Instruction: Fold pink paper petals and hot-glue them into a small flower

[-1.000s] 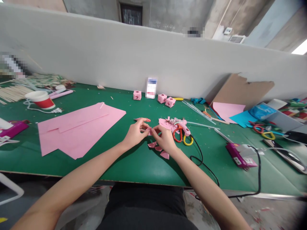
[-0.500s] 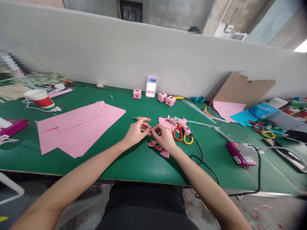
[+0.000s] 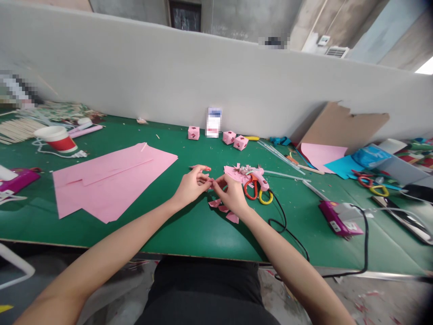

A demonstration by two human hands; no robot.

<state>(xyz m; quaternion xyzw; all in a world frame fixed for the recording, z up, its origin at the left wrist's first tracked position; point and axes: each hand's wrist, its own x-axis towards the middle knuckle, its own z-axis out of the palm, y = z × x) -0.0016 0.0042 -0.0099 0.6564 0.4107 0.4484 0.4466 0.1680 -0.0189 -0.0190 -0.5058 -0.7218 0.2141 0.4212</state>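
Observation:
My left hand [image 3: 192, 186] and my right hand [image 3: 230, 192] meet fingertip to fingertip over the green table. Between them they pinch a small piece of pink paper [image 3: 211, 184], mostly hidden by the fingers. Several folded pink paper pieces [image 3: 232, 217] lie just below my right hand. Beyond it is a heap of pink paper scraps [image 3: 233, 173], with a pink glue gun [image 3: 261, 179] and orange-and-yellow scissors [image 3: 251, 190] beside it. Farther back sit a pink paper cube [image 3: 194, 133] and two more cubes [image 3: 240, 142] with dark diamond-shaped marks.
Large pink paper sheets [image 3: 111, 185] cover the table's left part, near a red-and-white paper cup [image 3: 56, 138]. A purple power strip [image 3: 340, 219] and black cord [image 3: 365, 246] are at right. Cardboard [image 3: 341, 124] leans on the pale partition [image 3: 142, 76].
Almost nothing differs. Both hands stay in the same place with the pink paper piece, apart from a very slight shift of the fingers.

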